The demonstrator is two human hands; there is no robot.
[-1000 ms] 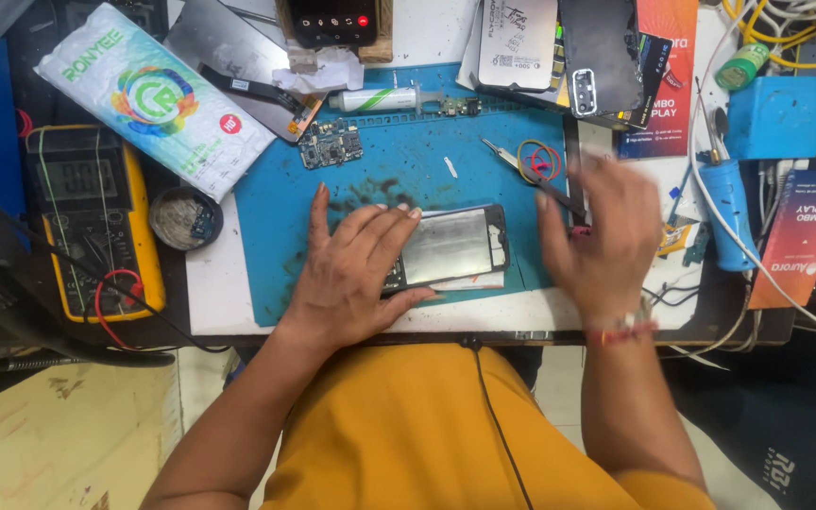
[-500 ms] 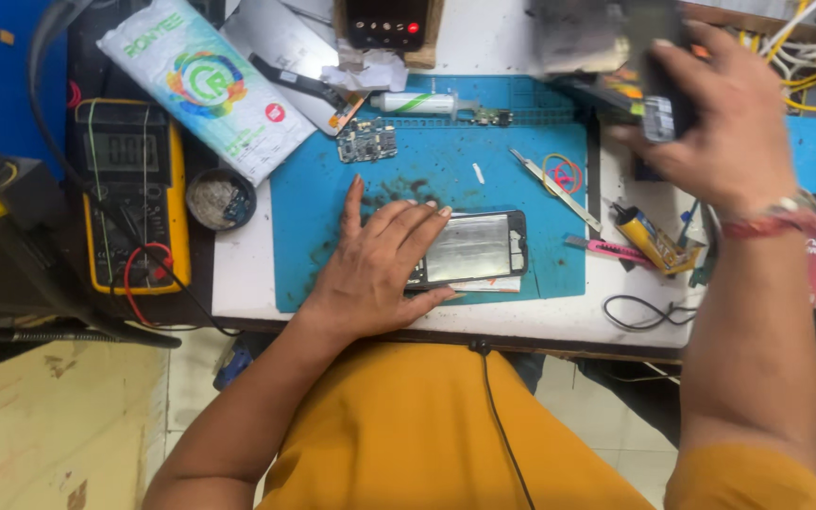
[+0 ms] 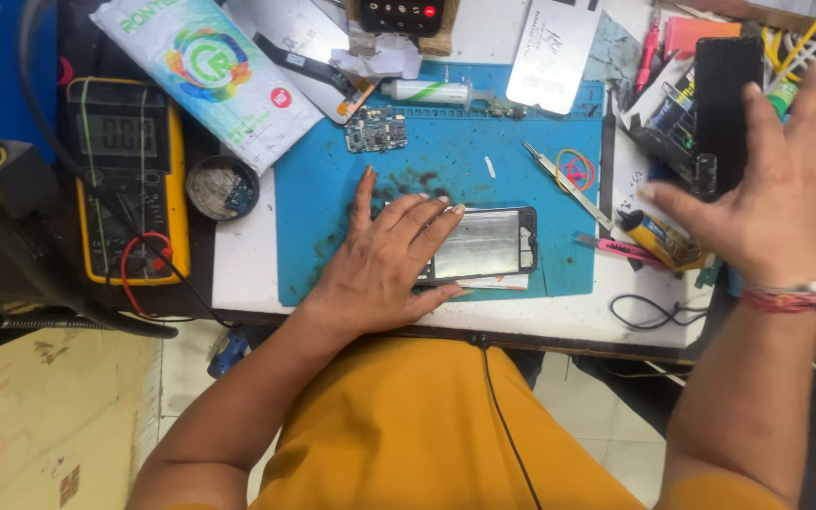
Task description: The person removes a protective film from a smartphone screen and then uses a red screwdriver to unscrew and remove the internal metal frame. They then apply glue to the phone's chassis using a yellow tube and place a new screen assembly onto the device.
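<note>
Blue mat (image 3: pixel 332 236) covers most of a white bench, bare only toward its near edge. Left hand (image 3: pixel 384 260) lies spread, pressing an opened phone (image 3: pixel 484 244) flat at the mat's front. Right hand (image 3: pixel 772 189), raised over the cluttered right edge, grips a black slab (image 3: pixel 724 90). White pouch (image 3: pixel 210 71) with a round rainbow mark lies top left, beside a yellow multimeter (image 3: pixel 125 179).

White workbench (image 3: pixel 247 274) — blue mat (image 3: pixel 314 212) (stained dark), yellow multimeter (image 3: pixel 125 179), small round tin (image 3: pixel 222 187).
</note>
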